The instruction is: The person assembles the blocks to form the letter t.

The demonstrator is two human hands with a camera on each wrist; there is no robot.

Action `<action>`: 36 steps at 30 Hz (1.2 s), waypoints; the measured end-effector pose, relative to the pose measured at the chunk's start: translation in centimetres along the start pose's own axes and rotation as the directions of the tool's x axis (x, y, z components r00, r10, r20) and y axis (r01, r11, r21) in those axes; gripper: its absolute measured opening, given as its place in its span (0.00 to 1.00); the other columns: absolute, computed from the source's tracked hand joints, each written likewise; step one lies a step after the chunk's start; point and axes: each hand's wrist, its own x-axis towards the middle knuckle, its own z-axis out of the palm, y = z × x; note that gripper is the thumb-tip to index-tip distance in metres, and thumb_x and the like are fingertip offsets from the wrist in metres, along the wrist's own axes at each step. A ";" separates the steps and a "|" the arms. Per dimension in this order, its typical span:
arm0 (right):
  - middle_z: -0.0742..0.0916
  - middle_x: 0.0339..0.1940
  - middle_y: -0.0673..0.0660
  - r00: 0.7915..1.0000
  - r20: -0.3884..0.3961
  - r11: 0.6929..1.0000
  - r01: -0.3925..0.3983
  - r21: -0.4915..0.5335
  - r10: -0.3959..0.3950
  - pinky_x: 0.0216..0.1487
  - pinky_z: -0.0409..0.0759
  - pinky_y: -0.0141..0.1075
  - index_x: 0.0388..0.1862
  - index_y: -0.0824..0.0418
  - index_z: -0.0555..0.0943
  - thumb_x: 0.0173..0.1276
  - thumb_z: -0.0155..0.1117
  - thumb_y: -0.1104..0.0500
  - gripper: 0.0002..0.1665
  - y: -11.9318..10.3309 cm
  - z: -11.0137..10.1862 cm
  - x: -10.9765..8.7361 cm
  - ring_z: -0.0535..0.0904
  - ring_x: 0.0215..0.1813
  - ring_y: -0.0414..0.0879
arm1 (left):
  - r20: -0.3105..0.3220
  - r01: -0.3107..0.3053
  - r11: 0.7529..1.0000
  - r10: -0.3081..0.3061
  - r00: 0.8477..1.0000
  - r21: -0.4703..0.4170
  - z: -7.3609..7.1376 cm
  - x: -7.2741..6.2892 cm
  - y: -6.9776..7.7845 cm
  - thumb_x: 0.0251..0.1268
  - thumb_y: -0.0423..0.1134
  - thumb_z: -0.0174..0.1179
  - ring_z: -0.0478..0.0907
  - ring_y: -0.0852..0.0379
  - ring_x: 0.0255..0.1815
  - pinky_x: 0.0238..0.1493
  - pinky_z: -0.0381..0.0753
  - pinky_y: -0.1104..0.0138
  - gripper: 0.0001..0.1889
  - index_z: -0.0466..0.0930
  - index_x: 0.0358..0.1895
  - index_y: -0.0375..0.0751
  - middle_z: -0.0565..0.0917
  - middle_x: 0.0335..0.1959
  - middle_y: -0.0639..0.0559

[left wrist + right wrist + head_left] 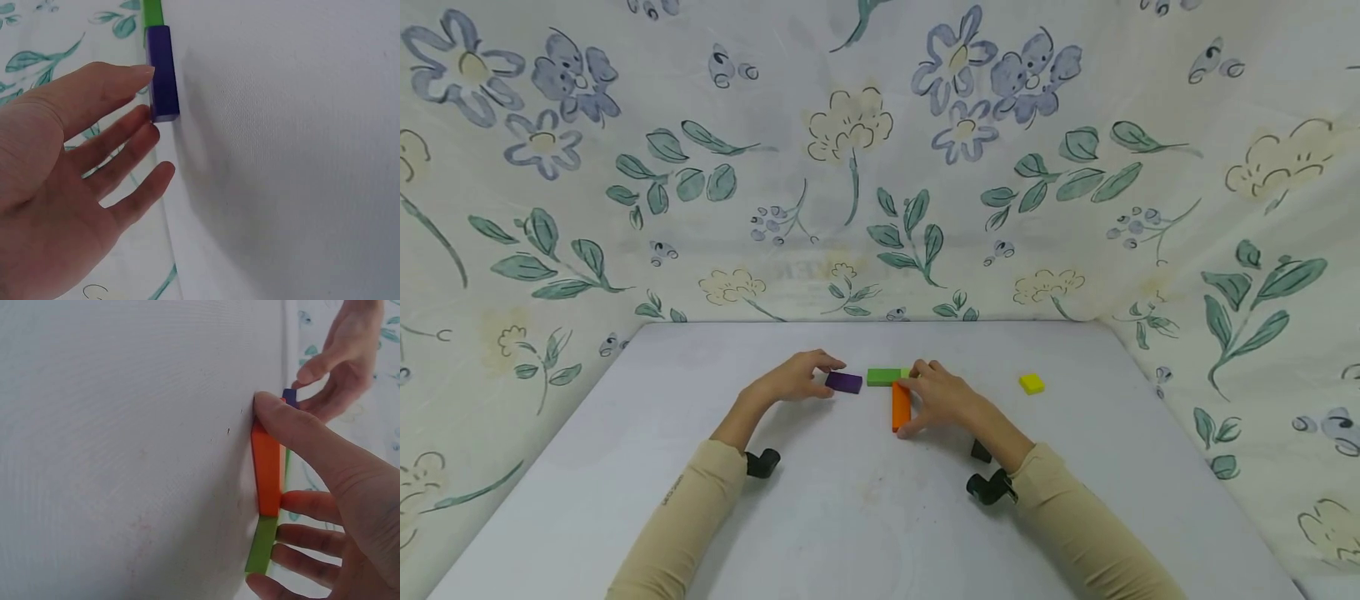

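"So, head view?"
"Your left hand (796, 377) pinches the purple block (845, 383), your right hand (945, 397) the orange block (901, 408), on the worktop (850, 525)."
"Left wrist?"
"Your thumb (109, 86) touches the purple block."
"Right wrist?"
"A light-green block (262, 544) sits by your fingers (312, 539)."

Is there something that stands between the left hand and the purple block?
Nothing visible does. The left hand is directly at the left end of the purple block; the green block lies beyond the other end.
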 end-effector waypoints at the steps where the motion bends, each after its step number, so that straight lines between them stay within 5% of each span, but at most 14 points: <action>1: 0.76 0.61 0.57 1.000 -0.001 1.000 0.001 0.000 -0.001 0.57 0.80 0.44 0.68 0.52 0.75 0.45 0.75 0.30 0.53 0.0 0.0 0.0 0.70 0.58 0.50 | 0.004 0.003 1.000 -0.003 1.000 -0.003 -0.1 -0.1 0.0 0.60 0.35 0.65 0.74 0.41 0.62 0.63 0.73 0.46 0.27 0.74 0.64 0.34 0.78 0.59 0.39; 10: 0.76 0.61 0.56 1.000 -0.010 1.000 0.002 -0.008 -0.002 0.57 0.79 0.42 0.68 0.52 0.75 0.46 0.75 0.30 0.52 0.1 0.0 0.0 0.69 0.58 0.50 | 0.048 0.030 0.998 -0.033 0.998 0.061 -0.5 -0.2 -0.4 0.55 0.31 0.64 0.76 0.49 0.50 0.52 0.78 0.56 0.28 0.76 0.63 0.37 0.82 0.50 0.43; 19: 0.76 0.61 0.56 1.000 0.004 1.000 -0.016 -0.001 0.016 0.57 0.79 0.43 0.69 0.52 0.75 0.46 0.75 0.30 0.53 0.0 0.1 0.0 0.69 0.58 0.50 | 0.101 0.042 0.998 -0.045 0.994 0.036 -0.3 0.3 -0.2 0.54 0.33 0.70 0.74 0.44 0.62 0.54 0.79 0.56 0.36 0.70 0.70 0.42 0.72 0.63 0.42; 36: 0.76 0.60 0.56 1.000 -0.004 1.000 -0.006 0.016 0.006 0.56 0.79 0.44 0.68 0.51 0.75 0.46 0.75 0.30 0.52 0.3 0.4 0.1 0.69 0.58 0.50 | 0.151 0.050 0.997 -0.058 0.987 0.054 0.0 1.0 -0.4 0.53 0.35 0.70 0.75 0.45 0.56 0.57 0.77 0.53 0.37 0.70 0.70 0.47 0.75 0.57 0.41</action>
